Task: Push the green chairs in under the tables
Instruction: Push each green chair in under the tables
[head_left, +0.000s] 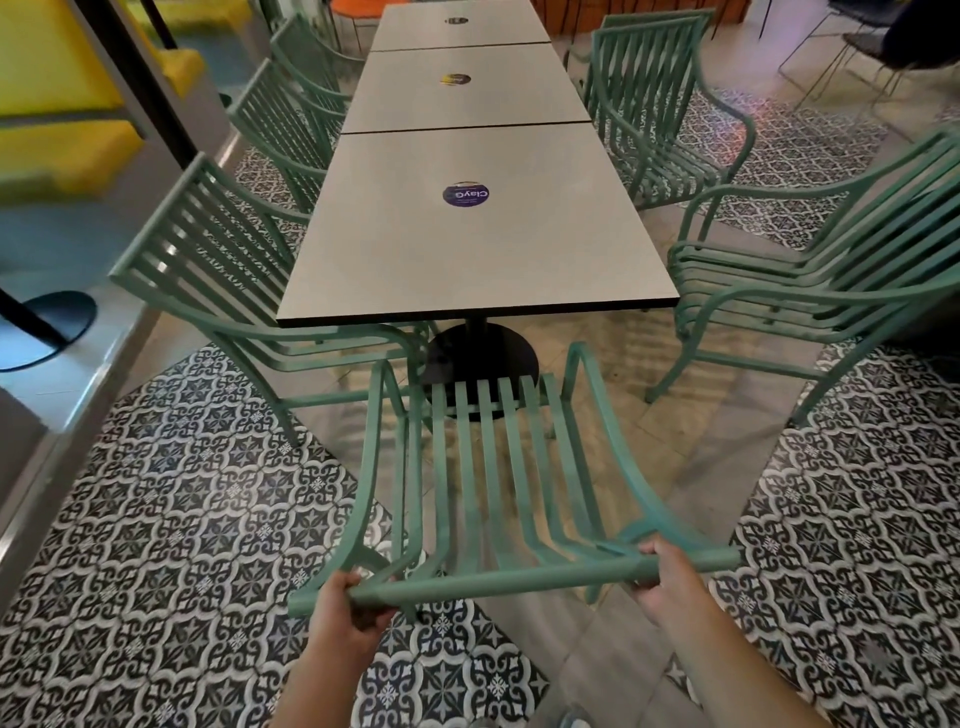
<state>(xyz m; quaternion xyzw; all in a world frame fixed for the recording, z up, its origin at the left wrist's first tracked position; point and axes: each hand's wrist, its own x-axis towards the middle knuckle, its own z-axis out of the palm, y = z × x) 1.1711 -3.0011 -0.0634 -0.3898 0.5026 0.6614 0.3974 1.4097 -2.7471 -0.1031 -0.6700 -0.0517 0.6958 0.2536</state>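
From the head view, both hands grip the top rail of a green chair (488, 483) at the near end of a row of desks. The left hand (347, 605) has its fingers (363, 616) curled round the rail near its left end; the right hand (662, 571) has its fingers curled round the rail near its right end. The chair's slatted seat points toward the nearest desk (467, 249), with its front edge just short of the desk's black round base (480, 358), so the seat is not yet under the top.

The nearest desk has a pale top with a dark edge and carries a round purple sticker (466, 194); the white lettering, seen upside down, reads "ClayG", with smaller lines too fine to read. The middle desk (467, 98) bears a dark sticker with yellow (455, 79), its writing unreadable, and the far desk (462, 26) a small dark sticker, likewise unreadable.

On the left, a green chair (218, 280) sits with its seat partly under the nearest desk; two more green chairs (291, 104) stand farther along that side. On the right, a green chair (810, 280) stands apart from the desk, and another (654, 114) stands beside the middle desk. The floor (156, 519) mixes black-and-white patterned tiles with plain ones.
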